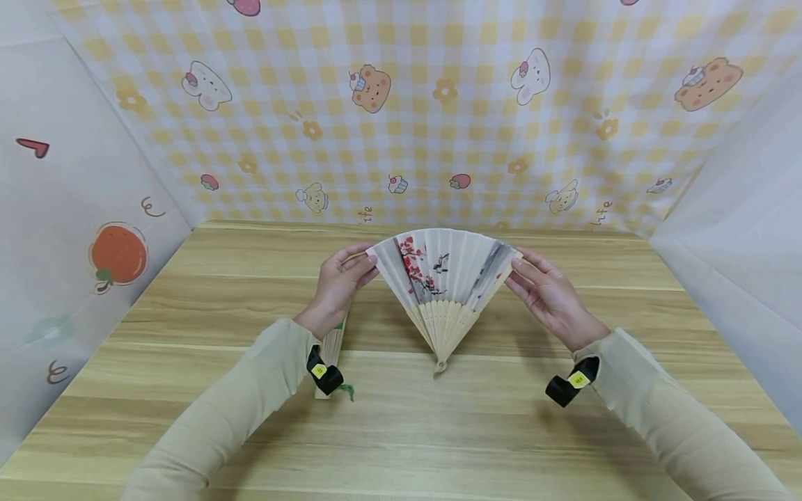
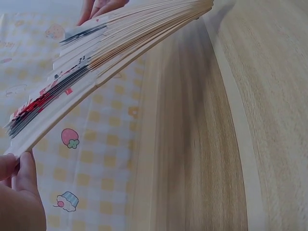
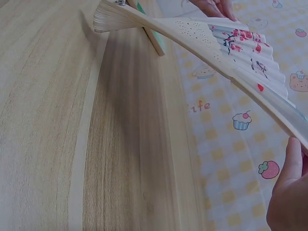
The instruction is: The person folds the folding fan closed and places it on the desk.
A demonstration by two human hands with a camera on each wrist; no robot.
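Note:
A folding fan is spread partway in the head view, its pale pleated leaf painted with red blossoms, a bird and grey patches. Its bare ribs narrow to a pivot at the bottom, held above the table. My left hand pinches the upper left corner between thumb and fingers. At the opposite upper corner, my right hand pinches the other outer rib. Both wrist views show the fan edge-on with its pleats bunched. Beneath my left wrist lies a second, folded fan with a green tassel, partly hidden by the hand.
The wooden table spreads under both arms. A yellow checked cloth with cartoon prints hangs behind its back edge, and white printed cloth stands along the left. Black camera straps circle the wrists.

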